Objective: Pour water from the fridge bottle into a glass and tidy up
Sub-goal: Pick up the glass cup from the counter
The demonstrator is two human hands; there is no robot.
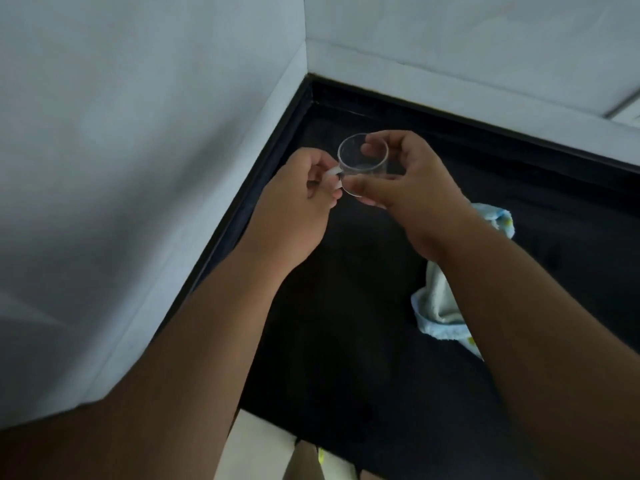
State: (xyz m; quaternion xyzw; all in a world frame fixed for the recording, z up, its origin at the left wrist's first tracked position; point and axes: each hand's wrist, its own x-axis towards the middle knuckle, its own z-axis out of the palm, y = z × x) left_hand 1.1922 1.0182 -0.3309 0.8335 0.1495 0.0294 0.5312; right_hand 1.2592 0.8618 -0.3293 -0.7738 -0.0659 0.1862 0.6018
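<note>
- The small clear glass cup (362, 163) hung above the dark counter (519, 209), tilted, mouth toward the camera.
- The right hand (405, 181) was closed around its body; the left hand (304, 199) pinched its handle side.

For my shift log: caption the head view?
Both hands, left and right, hold a clear glass cup above a dark counter.
</note>
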